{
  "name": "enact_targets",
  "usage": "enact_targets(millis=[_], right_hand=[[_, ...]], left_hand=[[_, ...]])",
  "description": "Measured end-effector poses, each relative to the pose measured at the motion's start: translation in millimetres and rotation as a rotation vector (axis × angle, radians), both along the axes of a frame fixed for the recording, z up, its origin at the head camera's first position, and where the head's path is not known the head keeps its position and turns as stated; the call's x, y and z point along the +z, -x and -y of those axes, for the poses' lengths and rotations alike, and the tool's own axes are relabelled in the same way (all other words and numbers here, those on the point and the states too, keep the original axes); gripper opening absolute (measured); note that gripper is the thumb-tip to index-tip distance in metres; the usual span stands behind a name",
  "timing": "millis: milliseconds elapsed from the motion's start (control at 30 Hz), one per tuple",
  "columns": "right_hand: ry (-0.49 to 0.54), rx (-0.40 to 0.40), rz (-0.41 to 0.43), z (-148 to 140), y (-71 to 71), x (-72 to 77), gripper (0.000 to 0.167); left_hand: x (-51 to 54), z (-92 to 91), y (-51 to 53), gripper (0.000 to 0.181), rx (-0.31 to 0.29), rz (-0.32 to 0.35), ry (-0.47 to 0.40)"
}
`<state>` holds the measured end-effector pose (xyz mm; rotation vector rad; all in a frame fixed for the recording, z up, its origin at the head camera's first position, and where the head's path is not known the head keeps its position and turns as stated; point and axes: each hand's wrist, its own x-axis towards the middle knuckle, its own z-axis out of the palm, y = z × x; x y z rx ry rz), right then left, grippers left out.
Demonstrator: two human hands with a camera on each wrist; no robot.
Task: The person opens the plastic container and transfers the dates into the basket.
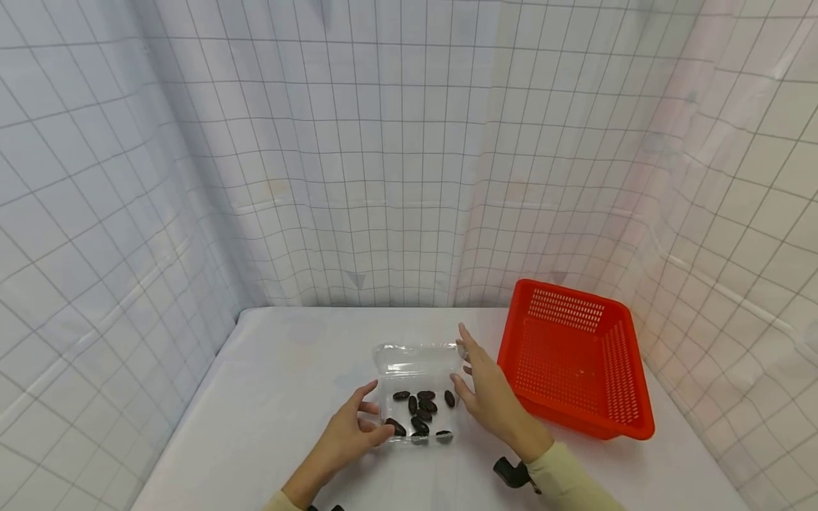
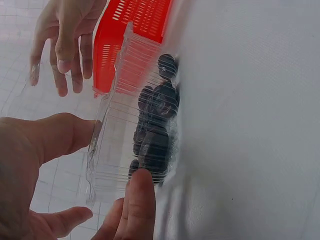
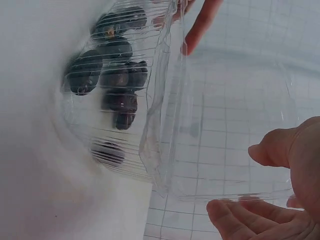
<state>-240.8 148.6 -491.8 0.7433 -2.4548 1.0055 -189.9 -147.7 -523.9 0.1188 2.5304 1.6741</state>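
A clear plastic clamshell box (image 1: 387, 408) stands on the table with its lid (image 1: 412, 358) raised at the back. Several dark, glossy oval fruits that look like dates (image 1: 427, 406) lie loose in its base. My left hand (image 1: 348, 433) holds the front left corner, the thumb on the rim and lower fingers against the wall. Beside the lid's right edge is my right hand (image 1: 495, 397), its fingers extended and thumb apart. In the right wrist view these fingers (image 3: 235, 220) lie along the lid's edge; whether they press it I cannot tell.
A red perforated plastic basket (image 1: 562, 355) stands right of the box, close to my right forearm. White grid-patterned curtains (image 1: 409, 177) enclose the white table (image 1: 281, 397) at the back and sides. A black strap piece (image 1: 510, 472) shows by my right wrist.
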Motion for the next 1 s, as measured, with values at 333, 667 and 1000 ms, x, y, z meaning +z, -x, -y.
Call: enact_targets(millis=[333, 667, 1000], right_hand=[[-0.016, -0.010, 0.298, 7, 7.1, -15.8, 0.111], [-0.059, -0.021, 0.368, 8, 8.1, -29.5, 0.110], [-0.101, 0.000, 0.450, 7, 7.2, -37.1, 0.104]], left_hand=[[-9.6, -6.9, 1.5, 0.106, -0.033, -0.150, 0.076], [-13.6, -6.3, 9.2, 0.117, -0.073, -0.165, 0.129], [-16.7, -2.4, 18.0, 0.124, -0.131, -0.227, 0.168]])
